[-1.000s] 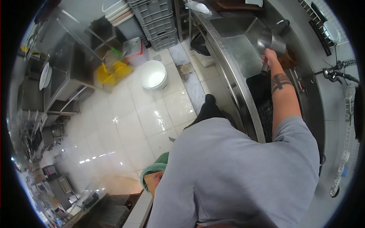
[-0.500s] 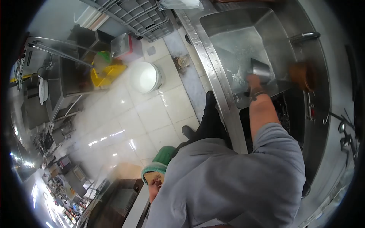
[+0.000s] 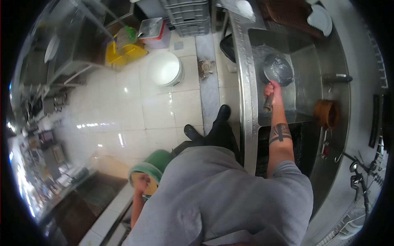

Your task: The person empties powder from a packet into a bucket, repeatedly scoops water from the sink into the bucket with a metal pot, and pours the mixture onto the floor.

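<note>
My right hand (image 3: 273, 89) is closed around the handle of a round metal dipper (image 3: 278, 67), which is tipped so its bowl shows, with water in it. The bowl is inside the steel sink basin (image 3: 303, 61), and the tubular handle end sticks out below my fist. Far to the left, my left hand (image 3: 141, 182) is over a green bin (image 3: 158, 160) with a sheet of brown cardboard (image 3: 151, 188) at its mouth. Its fingers are blurred and seem partly curled; I cannot make out anything in them.
A brown round container (image 3: 327, 114) stands on the ledge beside the faucet (image 3: 337, 78). On the tiled floor are a white bucket (image 3: 166, 69), a yellow mop bucket (image 3: 123, 51) and a lidded clear box (image 3: 154, 33). Grey crates (image 3: 188, 16) are stacked behind.
The dipper has turned from lying on its side to showing its bowl, and has moved toward the far side of the sink. My left arm has swung outward, and the whole view has rotated.
</note>
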A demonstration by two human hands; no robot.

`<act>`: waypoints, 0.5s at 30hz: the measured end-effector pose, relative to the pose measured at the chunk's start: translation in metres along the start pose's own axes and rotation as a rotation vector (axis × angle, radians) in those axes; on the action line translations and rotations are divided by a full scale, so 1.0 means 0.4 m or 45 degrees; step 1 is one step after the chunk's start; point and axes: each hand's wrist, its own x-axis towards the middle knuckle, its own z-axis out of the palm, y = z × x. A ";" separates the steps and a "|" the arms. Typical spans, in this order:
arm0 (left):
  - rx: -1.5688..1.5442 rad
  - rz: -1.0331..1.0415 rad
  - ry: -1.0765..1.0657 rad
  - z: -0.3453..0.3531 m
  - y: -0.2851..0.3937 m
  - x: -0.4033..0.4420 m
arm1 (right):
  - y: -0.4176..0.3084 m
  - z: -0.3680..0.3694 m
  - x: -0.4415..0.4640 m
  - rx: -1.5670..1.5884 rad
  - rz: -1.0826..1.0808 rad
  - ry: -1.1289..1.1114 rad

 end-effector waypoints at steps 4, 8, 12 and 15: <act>0.710 0.364 0.365 -0.049 0.072 0.087 | -0.074 0.247 -0.165 -0.100 0.004 -0.205; -0.559 -0.246 0.427 -0.005 0.056 0.151 | -0.142 0.494 -0.276 -0.463 -0.050 -0.339; -0.683 -0.261 0.425 0.116 -0.045 0.148 | -0.124 0.740 -0.392 -0.734 -0.073 -0.360; -0.570 -0.267 0.499 0.220 -0.145 0.127 | -0.121 0.920 -0.406 -0.935 -0.164 -0.172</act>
